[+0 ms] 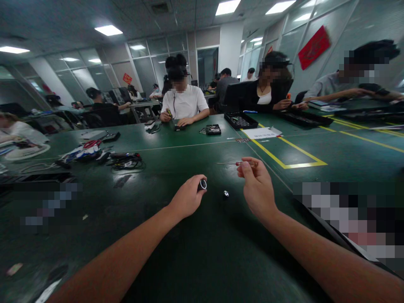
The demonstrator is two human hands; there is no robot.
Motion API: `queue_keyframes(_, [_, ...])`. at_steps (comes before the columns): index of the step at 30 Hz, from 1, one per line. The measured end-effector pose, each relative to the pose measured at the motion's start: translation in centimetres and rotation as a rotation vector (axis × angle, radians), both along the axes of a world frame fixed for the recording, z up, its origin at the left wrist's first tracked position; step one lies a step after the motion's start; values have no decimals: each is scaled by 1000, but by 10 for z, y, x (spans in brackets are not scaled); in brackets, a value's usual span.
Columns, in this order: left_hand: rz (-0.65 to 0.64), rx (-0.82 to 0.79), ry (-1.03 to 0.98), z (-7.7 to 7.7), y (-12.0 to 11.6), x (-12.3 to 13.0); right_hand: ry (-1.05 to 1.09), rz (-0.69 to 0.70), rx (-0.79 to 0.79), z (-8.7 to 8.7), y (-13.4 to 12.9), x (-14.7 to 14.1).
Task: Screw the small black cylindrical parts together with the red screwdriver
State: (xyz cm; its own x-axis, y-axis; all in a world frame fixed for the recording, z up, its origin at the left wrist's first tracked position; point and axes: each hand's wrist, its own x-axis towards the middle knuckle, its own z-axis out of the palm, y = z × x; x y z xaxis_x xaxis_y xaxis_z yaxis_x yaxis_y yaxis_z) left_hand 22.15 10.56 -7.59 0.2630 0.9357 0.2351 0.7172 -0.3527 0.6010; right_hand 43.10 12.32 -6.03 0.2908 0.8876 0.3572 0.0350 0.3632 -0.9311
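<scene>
Green table (202, 256) | left hand (187, 195) curled round black cylinder (203, 184) | right hand (259, 187) pinching screwdriver (237, 163) | small part (225, 194) between

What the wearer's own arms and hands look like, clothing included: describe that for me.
The left forearm and right forearm are bare as far as the picture shows, with no sleeve, watch, bracelet or cable on either. The left hand and right hand are ungloved; I can make out no rings or markings.
</scene>
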Motion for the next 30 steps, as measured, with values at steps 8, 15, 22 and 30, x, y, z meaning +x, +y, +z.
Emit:
queue_keyframes(8, [-203, -100, 273, 10, 5, 30, -135, 29, 101, 1, -11, -1])
queue_keyframes(15, [-172, -86, 470, 7, 26, 56, -135, 51, 87, -1, -10, 3])
queue_keyframes(22, [-195, -113, 345, 8, 36, 36, -160, 54, 73, 4, -12, 2])
queue_keyframes(30, [169, -417, -416, 15, 37, -41, -154, 98, 23, 1, -8, 2])
